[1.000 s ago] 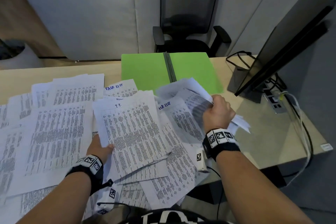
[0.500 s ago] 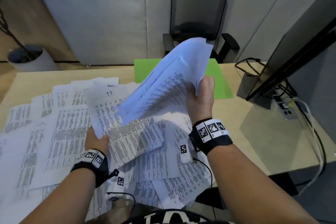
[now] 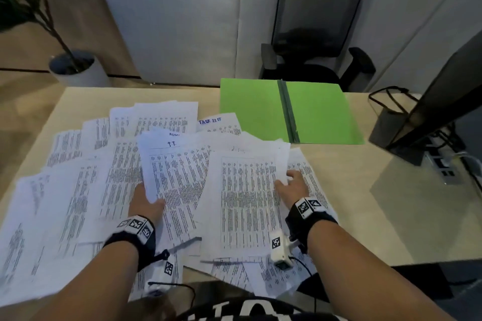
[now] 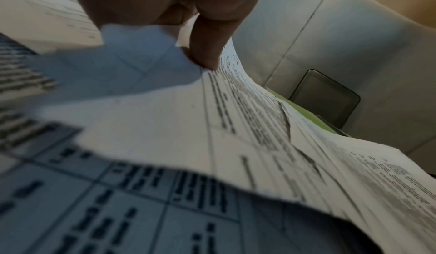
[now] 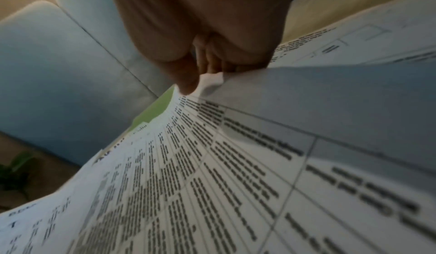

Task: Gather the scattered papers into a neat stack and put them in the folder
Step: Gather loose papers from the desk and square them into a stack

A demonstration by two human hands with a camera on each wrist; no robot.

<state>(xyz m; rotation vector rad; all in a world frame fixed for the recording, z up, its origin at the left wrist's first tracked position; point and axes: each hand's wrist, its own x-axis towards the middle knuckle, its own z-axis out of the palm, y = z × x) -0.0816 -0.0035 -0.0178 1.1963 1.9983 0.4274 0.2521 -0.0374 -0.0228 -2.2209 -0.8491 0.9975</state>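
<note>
Left hand (image 3: pixel 146 204): thumb over, fingers under, pinching the near edge of a printed sheet (image 3: pixel 174 177). Right hand (image 3: pixel 293 185): thumb and fingers pinching the right edge of a sheaf (image 3: pixel 247 203) resting on the pile. Scattered papers (image 3: pixel 78 190) cover the tabletop's (image 3: pixel 365 203) left and near side. Green folder (image 3: pixel 250 109) lies open at the far edge, centre-right, touching the pile.
</note>
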